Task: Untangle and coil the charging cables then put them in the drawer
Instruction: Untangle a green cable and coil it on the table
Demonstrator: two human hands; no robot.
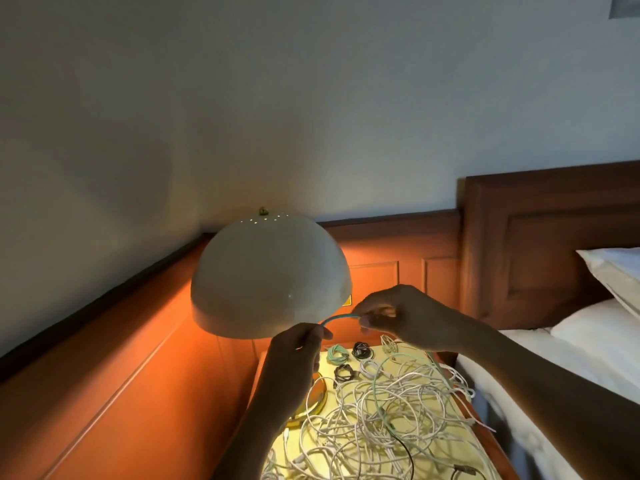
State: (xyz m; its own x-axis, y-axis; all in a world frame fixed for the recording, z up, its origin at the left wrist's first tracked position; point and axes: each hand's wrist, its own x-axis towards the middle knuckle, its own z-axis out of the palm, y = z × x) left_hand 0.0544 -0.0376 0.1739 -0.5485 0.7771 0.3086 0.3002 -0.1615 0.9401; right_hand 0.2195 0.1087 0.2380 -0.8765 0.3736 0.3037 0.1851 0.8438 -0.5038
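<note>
The left hand point(294, 348) and right hand point(398, 317) each pinch the teal cable point(341, 317), holding a short stretch raised before the lamp shade point(270, 278). The rest trails into the white tangle point(398, 410) on the desk point(325, 363). Best to feed it out loop by loop without tugging, then wind it evenly like the finished coils point(362, 349) behind; no drawer is in view.

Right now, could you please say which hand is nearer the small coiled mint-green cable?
Left. The left hand is beside the small coiled mint-green cable, on its left; the right hand is higher, farther right.
</note>
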